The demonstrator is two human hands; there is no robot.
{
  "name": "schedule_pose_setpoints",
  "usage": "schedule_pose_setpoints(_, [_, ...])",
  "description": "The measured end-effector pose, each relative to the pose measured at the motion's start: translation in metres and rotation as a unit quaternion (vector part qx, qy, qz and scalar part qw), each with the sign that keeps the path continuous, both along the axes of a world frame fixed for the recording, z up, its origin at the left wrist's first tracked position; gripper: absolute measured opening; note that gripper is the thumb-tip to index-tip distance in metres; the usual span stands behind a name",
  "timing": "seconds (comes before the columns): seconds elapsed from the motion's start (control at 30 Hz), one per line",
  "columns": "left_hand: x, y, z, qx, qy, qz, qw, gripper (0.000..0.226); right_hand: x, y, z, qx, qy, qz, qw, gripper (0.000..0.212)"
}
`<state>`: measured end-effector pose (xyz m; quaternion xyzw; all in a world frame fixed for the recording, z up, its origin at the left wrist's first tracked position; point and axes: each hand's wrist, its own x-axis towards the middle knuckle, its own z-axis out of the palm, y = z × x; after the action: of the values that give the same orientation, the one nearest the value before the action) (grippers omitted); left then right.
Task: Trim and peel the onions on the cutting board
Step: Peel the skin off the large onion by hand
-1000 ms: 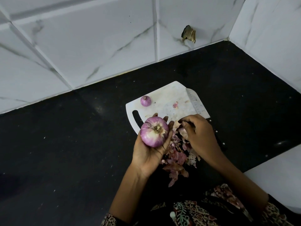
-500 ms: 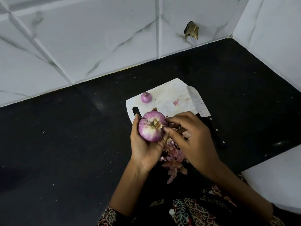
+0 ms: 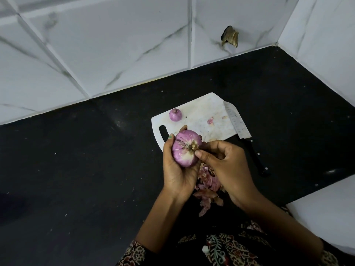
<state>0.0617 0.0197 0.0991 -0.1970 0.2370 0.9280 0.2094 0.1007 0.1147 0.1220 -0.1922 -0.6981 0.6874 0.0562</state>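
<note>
Big onion (image 3: 186,148) is held off the cutting board (image 3: 199,112), over its near edge, root end facing the camera. Left hand (image 3: 177,166) cups it from below and behind, fingers (image 3: 170,137) wrapped round the far side, closed on it. Right hand (image 3: 226,162): a second ago it was down by the pile of peels (image 3: 208,186), away from the onion. It has since come up, and its thumb and forefinger tips now sit right at the root tuft, pinched nearly closed. Can't tell whether they actually have skin or root fibre between them.

Read: the peel-drop is done and the next strip is being started from the root end. The onion shows a smooth purple-white surface, so peeling looks well along; the root is not trimmed yet.

Small onion (image 3: 175,114) sits on the far left of the board, apparently peeled. Knife (image 3: 237,121) lies along the board's right edge, blade partly on the board, handle on the black desk (image 3: 76,169), untouched. A few scraps on the board.

No brands, labels or legible writing anywhere; blade markings are too small to read.
</note>
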Motion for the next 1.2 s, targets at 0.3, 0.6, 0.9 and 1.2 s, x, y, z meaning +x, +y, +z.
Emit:
schedule_pose_setpoints(0.3, [-0.005, -0.002, -0.004, 0.005, -0.038, -0.038, 0.999, 0.065, 0.005, -0.003, -0.003, 0.151, 0.017, 0.141, 0.978, 0.006])
schedule_pose_setpoints(0.6, [-0.008, -0.004, -0.006, 0.083, -0.060, 0.005, 0.995, 0.033, 0.003, 0.018, -0.003, 0.191, 0.013, 0.018, 0.981, 0.015])
schedule_pose_setpoints(0.9, [-0.008, -0.002, -0.005, 0.053, -0.048, -0.009, 0.997, 0.034, 0.001, 0.013, -0.002, 0.144, -0.001, 0.051, 0.988, 0.017])
schedule_pose_setpoints(1.2, [-0.006, -0.001, -0.004, -0.033, 0.002, -0.014, 0.999, 0.031, 0.001, 0.007, 0.001, 0.079, 0.005, 0.055, 0.995, 0.005])
